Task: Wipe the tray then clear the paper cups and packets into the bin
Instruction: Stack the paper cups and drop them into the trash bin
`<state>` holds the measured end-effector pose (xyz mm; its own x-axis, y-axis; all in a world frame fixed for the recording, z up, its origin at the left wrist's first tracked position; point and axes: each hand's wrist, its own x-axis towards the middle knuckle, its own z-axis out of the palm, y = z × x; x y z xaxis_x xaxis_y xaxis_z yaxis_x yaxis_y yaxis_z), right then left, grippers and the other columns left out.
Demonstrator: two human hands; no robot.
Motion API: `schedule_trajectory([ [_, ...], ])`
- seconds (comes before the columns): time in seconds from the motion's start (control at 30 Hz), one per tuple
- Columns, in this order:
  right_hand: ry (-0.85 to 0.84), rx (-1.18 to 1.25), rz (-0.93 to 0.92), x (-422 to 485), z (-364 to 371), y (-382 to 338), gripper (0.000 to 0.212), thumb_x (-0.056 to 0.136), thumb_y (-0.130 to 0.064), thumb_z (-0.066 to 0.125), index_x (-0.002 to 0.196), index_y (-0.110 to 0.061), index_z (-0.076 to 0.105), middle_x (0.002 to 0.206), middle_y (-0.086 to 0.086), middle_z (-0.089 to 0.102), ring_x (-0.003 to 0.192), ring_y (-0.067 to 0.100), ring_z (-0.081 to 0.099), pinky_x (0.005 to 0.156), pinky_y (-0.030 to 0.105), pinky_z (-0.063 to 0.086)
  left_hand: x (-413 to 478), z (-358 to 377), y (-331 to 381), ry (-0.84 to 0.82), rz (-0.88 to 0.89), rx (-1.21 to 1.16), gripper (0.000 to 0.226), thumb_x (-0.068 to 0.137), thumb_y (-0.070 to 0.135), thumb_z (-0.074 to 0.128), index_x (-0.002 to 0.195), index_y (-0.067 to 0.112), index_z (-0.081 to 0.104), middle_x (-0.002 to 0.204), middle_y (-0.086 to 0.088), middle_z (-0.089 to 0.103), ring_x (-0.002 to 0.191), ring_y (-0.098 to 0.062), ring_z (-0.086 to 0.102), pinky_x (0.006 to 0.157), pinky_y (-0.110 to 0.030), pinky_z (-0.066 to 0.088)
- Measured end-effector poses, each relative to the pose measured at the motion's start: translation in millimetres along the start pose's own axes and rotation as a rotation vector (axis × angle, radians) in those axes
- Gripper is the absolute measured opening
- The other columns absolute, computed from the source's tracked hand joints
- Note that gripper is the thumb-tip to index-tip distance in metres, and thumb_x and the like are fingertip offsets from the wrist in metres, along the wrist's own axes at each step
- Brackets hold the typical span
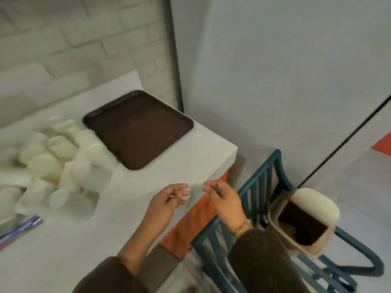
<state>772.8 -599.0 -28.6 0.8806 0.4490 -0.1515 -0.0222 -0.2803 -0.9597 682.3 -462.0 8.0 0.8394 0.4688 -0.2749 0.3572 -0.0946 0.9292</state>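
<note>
While the counter (190,166) fills most of the view, white and running to a corner on the right, the brown tray (137,129) lies flat and bare near that corner, just beside a heap of cups (53,157) on its left. Below the counter's edge a blue chair (264,187) stands with the bin (306,216) on its seat, mouth open, something brown inside. Both hands hover empty over the near edge of the counter: the left hand (169,199) has its fingers loosely apart, the right hand (222,195) has its fingers curled loosely, neither grip closed on anything. By the look of them, the cups are thin paper, very light and easy to crush, so they are best taken by the rim or nested into stacks, or scooped several at a time with both hands. Packets cannot be told apart in the blurred white pile. At the far left lies a blue and purple wrapper (23,227), probably slick and limp; pinch it at one end. No writing or brand can be read anywhere
</note>
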Motion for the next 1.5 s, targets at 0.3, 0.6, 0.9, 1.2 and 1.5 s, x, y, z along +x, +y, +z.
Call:
schedule_trajectory([
  [0.3,-0.345,-0.056,-0.124,-64.1,214.6,-90.1,0.015,0.093,-0.015,0.051,0.092,-0.022,0.064,0.088,-0.005,0.069,0.075,0.012,0.065,0.064,0.012,0.047,-110.6,-230.0,-46.2,0.359,-0.017,-0.124,0.028,0.094,0.008,0.046,0.099,0.028,0.064,0.096,0.004,0.068,0.077,-0.009,0.066,0.072,-0.017,0.048],
  [0.6,-0.348,-0.249,-0.265,-117.5,377.7,-129.3,0.012,0.090,-0.019,0.057,0.099,-0.026,0.060,0.100,-0.005,0.063,0.079,0.015,0.060,0.080,0.024,0.051,-186.4,-379.8,-121.7,0.577,-0.050,-0.208,0.031,0.091,0.001,0.048,0.093,0.027,0.065,0.090,0.005,0.069,0.066,-0.004,0.062,0.063,-0.012,0.049],
  [0.9,-0.492,-0.720,-0.456,-71.7,508.7,-161.6,0.053,0.087,-0.026,0.061,0.133,-0.028,0.033,0.142,-0.002,0.031,0.118,0.022,0.052,0.100,0.036,0.048,-203.5,-458.3,-154.5,0.804,-0.132,-0.278,0.032,0.093,0.003,0.045,0.092,0.029,0.062,0.093,0.005,0.069,0.077,-0.013,0.064,0.066,-0.018,0.046],
  [1.2,-0.425,-0.760,-0.392,-60.6,505.2,-173.3,0.037,0.094,-0.009,0.042,0.130,-0.016,0.047,0.134,0.006,0.048,0.119,0.025,0.050,0.105,0.034,0.039,-191.8,-463.4,-151.7,0.808,-0.113,-0.217,0.029,0.092,0.007,0.049,0.090,0.033,0.062,0.101,0.001,0.066,0.089,-0.018,0.062,0.069,-0.016,0.049],
  [1.5,-0.257,-0.508,-0.353,-61.6,461.7,-196.9,0.032,0.093,-0.013,0.048,0.124,-0.017,0.052,0.124,0.006,0.057,0.112,0.022,0.053,0.094,0.026,0.039,-108.4,-483.1,-131.3,0.777,-0.142,0.174,0.027,0.092,0.020,0.050,0.115,0.031,0.060,0.136,-0.006,0.039,0.115,-0.024,0.052,0.099,-0.025,0.035],
])
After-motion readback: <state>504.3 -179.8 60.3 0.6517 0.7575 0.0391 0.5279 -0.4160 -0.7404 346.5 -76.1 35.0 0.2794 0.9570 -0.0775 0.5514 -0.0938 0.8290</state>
